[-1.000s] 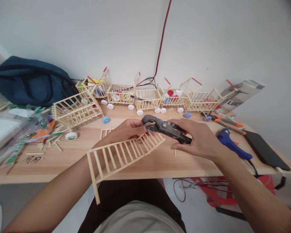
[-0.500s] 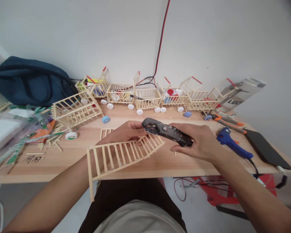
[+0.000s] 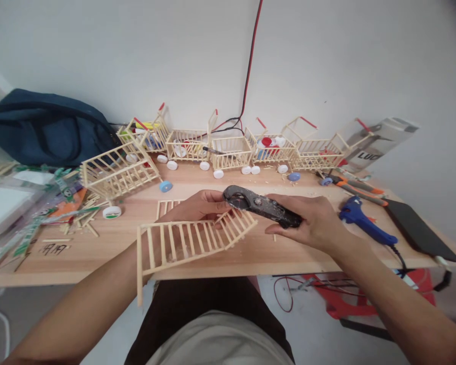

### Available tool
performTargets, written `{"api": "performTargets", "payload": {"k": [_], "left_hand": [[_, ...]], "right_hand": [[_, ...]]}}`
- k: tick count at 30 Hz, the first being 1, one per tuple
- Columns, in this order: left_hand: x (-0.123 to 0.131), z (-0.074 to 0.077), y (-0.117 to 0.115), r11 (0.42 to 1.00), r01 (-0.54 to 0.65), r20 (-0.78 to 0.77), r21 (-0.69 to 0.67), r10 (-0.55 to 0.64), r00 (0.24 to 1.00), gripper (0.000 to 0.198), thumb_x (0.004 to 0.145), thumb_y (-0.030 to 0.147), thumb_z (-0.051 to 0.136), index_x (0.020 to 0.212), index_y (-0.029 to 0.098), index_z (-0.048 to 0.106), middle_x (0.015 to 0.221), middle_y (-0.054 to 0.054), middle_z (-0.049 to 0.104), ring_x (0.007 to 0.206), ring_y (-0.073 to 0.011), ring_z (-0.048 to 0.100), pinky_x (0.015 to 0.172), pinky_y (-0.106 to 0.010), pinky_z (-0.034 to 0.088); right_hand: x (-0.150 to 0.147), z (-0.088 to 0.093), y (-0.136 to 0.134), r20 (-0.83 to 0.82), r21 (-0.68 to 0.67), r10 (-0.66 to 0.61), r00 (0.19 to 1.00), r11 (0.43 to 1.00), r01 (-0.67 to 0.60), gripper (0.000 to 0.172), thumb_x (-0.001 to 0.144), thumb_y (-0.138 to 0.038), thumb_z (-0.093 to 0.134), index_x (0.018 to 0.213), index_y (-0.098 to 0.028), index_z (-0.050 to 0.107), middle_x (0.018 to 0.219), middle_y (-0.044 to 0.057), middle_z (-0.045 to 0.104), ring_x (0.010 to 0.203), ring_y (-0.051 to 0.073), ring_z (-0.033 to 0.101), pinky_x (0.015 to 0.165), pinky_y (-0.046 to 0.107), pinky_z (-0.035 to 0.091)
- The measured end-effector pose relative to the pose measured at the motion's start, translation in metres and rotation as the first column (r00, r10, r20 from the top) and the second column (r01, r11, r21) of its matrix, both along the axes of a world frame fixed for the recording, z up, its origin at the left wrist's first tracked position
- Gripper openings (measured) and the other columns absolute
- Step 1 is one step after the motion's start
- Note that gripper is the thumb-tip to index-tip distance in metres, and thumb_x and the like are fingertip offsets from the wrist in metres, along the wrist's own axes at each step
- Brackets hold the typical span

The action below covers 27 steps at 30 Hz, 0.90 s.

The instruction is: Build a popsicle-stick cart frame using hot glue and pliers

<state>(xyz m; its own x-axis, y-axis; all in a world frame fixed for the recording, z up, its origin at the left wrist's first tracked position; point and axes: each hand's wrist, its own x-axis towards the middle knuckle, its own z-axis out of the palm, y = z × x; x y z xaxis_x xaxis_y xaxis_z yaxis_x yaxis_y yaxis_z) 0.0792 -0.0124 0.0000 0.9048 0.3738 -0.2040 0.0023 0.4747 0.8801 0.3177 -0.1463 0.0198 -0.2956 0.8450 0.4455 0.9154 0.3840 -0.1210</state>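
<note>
In my right hand (image 3: 313,220) is a black cutter-like hand tool (image 3: 271,209), scuffed and marked with pale specks. Its rounded, hooked end reaches my left fingertips. My left hand (image 3: 205,204) is closed at the far side of a wooden stick frame (image 3: 190,243), its fingers pinching by the tool's end. The frame looks like a small ladder-like basket side of thin round sticks, held tilted above the table's front edge. My left forearm passes behind its slats. What exactly lies between the left fingertips is hidden by the tool.
Several small stick shopping carts (image 3: 231,154) with bottle-cap wheels line the wall. A larger cart (image 3: 119,175) stands left, near a blue bag (image 3: 49,126) and loose sticks (image 3: 85,220). A blue glue gun (image 3: 368,223), orange-handled pliers (image 3: 359,188) and a black slab (image 3: 421,230) lie right.
The stick frame's near end has risen slightly. Both hands and the black tool keep almost the same pose, and the view has shifted a little.
</note>
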Motion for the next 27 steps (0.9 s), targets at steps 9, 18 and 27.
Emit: {"api": "performTargets", "payload": {"k": [9, 18, 27], "left_hand": [[0.000, 0.005, -0.002, 0.995, -0.095, 0.002, 0.012, 0.095, 0.995, 0.025, 0.071, 0.032, 0.078, 0.086, 0.013, 0.072, 0.072, -0.001, 0.064, 0.052, -0.0034, 0.052, 0.051, -0.016, 0.039], [0.000, 0.003, 0.002, 0.983, -0.182, -0.023, -0.018, 0.182, 0.983, 0.029, 0.072, 0.030, 0.078, 0.095, 0.016, 0.071, 0.080, -0.001, 0.065, 0.060, -0.0056, 0.057, 0.053, -0.017, 0.044], [0.002, 0.000, 0.001, 0.955, -0.293, -0.027, -0.038, 0.292, 0.956, 0.031, 0.073, 0.024, 0.078, 0.100, 0.015, 0.069, 0.083, -0.002, 0.065, 0.063, -0.0063, 0.060, 0.056, -0.016, 0.047]], "right_hand": [[-0.003, 0.000, 0.007, -0.174, -0.128, -0.350, 0.920, 0.935, 0.331, 0.043, 0.087, -0.056, 0.050, 0.104, -0.021, 0.070, 0.076, 0.002, 0.073, 0.064, 0.018, 0.066, 0.057, 0.025, 0.044], [0.045, -0.040, -0.001, 0.254, -0.113, -0.696, 0.672, 0.669, 0.735, 0.069, 0.079, -0.074, 0.042, 0.107, -0.015, 0.066, 0.077, 0.014, 0.069, 0.068, 0.030, 0.066, 0.054, 0.035, 0.043], [0.044, -0.051, -0.017, 0.320, -0.067, -0.707, 0.630, 0.646, 0.760, 0.084, 0.082, -0.073, 0.037, 0.130, -0.006, 0.052, 0.114, 0.026, 0.060, 0.099, 0.042, 0.057, 0.079, 0.053, 0.045]]}}
